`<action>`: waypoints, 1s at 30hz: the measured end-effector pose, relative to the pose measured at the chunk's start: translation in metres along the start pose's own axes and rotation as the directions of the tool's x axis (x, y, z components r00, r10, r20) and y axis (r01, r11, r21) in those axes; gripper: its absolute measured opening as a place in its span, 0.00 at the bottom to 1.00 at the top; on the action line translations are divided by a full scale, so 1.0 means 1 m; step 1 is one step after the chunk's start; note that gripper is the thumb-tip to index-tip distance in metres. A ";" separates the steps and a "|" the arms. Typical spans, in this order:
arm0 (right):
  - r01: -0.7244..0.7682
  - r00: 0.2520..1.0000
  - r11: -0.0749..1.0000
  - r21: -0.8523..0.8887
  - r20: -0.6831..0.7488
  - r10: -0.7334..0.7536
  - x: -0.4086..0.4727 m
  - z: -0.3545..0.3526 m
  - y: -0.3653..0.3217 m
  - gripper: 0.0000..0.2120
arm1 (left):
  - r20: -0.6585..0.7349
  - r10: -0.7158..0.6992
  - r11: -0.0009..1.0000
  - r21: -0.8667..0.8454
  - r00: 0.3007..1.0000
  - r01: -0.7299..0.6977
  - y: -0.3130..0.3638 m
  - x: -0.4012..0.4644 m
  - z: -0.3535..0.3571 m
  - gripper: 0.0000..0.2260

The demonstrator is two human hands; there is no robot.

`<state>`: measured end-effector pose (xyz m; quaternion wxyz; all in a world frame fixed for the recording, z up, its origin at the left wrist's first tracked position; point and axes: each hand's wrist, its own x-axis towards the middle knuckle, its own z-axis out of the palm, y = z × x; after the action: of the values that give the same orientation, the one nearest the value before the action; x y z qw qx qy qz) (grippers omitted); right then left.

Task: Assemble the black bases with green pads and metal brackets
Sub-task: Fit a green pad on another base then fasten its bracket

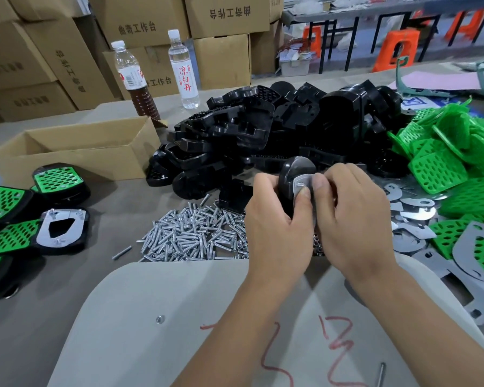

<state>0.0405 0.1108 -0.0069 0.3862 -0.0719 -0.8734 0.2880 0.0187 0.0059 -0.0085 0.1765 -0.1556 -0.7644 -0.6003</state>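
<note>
1. The left hand [277, 219] grips a black base [291, 174] from its left side, held up on edge above the bench [123, 196], the thumb lying across a metal bracket [302, 185] set against the base's face
2. The right hand [352, 216] pinches the same bracket from the right, its fingertips curled onto the metal beside the left thumb
3. A small screw end shows on the bracket between the two thumbs
4. Just beneath the hands lies a heap of silver screws [196, 236]
5. Behind them is a big pile of loose black bases [263, 129]; to the right, a pile of green pads [444, 163] and scattered metal brackets [414, 216]
6. At the left edge lie finished assemblies [62, 233], green pad or bracket side up, near an open cardboard box [81, 152]
7. Two bottles [183, 68] stand at the far side of the bench
</note>
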 end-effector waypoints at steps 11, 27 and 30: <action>-0.077 0.996 0.994 -0.074 -0.048 0.074 -0.003 0.003 -0.007 0.16 | 0.006 0.008 1.000 -0.017 1.000 -0.008 0.003 -0.004 0.004 0.07; -0.007 0.994 0.999 -0.037 0.109 0.011 0.001 -0.002 0.000 0.12 | 0.001 0.019 1.000 0.019 1.000 -0.019 0.000 0.000 0.000 0.08; 0.019 0.997 0.998 -0.066 0.078 -0.014 0.000 0.000 -0.004 0.13 | -0.026 0.017 1.000 0.013 1.000 -0.016 0.001 0.000 0.000 0.08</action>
<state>0.0407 0.1072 -0.0049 0.3518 -0.0664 -0.8973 0.2582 0.0193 0.0064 -0.0076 0.1924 -0.1530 -0.7645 -0.5959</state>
